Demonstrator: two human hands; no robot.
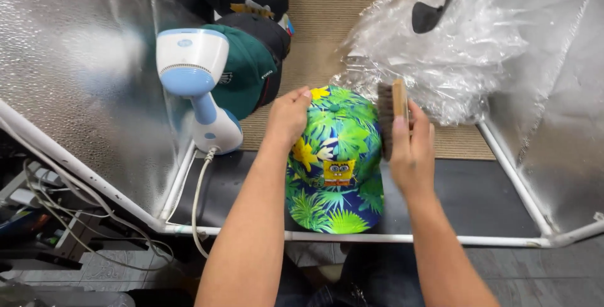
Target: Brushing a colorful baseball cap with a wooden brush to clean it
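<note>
A cap (336, 156) with a bright green, blue and yellow leaf print and a yellow cartoon patch on its front lies in the middle, brim toward me. My left hand (287, 117) grips the cap's left side and holds it steady. My right hand (411, 150) is closed around a wooden brush (391, 113) with dark bristles. The bristles press against the cap's right side.
A white and blue handheld steamer (194, 83) stands to the left, its cord (198, 200) trailing toward me. Dark caps (248, 27) are stacked behind it. Crumpled clear plastic (440, 49) lies at the right. Silver reflective panels (75, 68) on a white tube frame (402, 238) surround the work area.
</note>
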